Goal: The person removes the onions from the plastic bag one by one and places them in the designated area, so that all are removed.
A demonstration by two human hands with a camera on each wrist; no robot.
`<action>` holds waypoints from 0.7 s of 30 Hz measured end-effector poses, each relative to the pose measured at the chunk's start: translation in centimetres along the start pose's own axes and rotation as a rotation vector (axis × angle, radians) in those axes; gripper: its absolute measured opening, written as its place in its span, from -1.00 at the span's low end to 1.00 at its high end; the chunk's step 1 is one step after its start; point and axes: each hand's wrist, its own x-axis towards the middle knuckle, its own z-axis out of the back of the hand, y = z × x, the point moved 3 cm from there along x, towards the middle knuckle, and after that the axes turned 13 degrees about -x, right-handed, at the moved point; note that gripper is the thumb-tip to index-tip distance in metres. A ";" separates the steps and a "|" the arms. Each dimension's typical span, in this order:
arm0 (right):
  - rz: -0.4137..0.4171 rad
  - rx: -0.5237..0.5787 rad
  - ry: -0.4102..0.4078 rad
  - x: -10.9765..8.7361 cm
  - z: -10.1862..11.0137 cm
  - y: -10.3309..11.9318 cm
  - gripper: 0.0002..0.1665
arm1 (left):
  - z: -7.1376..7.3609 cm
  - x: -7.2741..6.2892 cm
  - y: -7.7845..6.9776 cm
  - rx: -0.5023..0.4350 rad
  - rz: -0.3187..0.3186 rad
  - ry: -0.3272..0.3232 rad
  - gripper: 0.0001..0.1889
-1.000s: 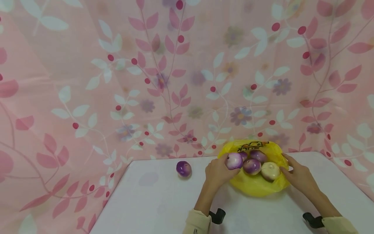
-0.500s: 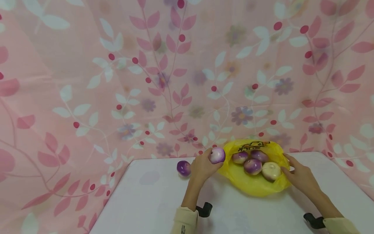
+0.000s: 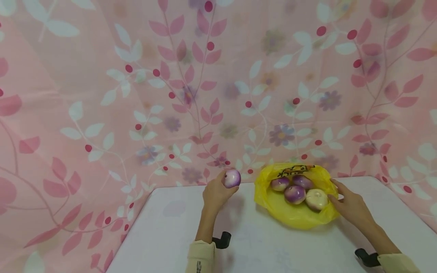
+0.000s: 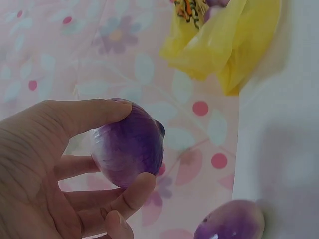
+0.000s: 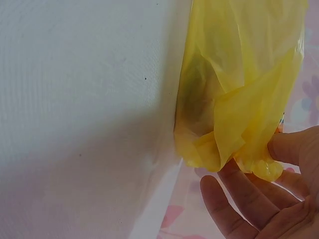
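Note:
In the head view my left hand (image 3: 214, 195) holds a shiny purple-and-white onion (image 3: 233, 178) above the table. The left wrist view shows thumb and fingers curled round that onion (image 4: 128, 144). Another purple onion (image 4: 232, 222) lies on the table beneath; in the head view the left hand hides it. My right hand (image 3: 351, 204) pinches the right rim of a yellow plastic bag (image 3: 290, 219), its thumb and fingers on the bunched plastic (image 5: 254, 124) in the right wrist view. Inside the open bag sit several purple onions (image 3: 295, 194) and a pale, cream-coloured onion-like one (image 3: 316, 200).
The white table (image 3: 164, 235) ends at a back edge just behind the bag. A pink floral curtain (image 3: 191, 94) hangs behind it. Black wrist mounts (image 3: 222, 240) stick out from both forearms.
My left hand has carried the onion out of the bag and leftward, over the onion on the table. The right hand stays at the bag's rim.

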 end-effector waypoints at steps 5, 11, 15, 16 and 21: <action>0.003 -0.003 -0.002 0.0 0.1 0.1 -0.20 | 1.2 0.3 1.5 0.016 0.064 -0.008 -0.28; 0.001 -0.002 -0.009 0.0 0.1 0.1 -0.20 | 2.5 0.5 2.9 0.014 0.099 -0.027 -0.28; 0.004 0.000 -0.010 -0.1 0.2 0.1 -0.20 | 3.6 0.4 3.9 -0.011 0.117 -0.052 -0.27; 0.006 0.000 -0.014 -0.1 0.2 0.1 -0.20 | 3.8 0.4 4.1 -0.017 0.122 -0.058 -0.27; 0.012 -0.002 -0.026 -0.2 0.1 0.1 -0.21 | 5.0 0.4 4.9 -0.036 0.146 -0.080 -0.29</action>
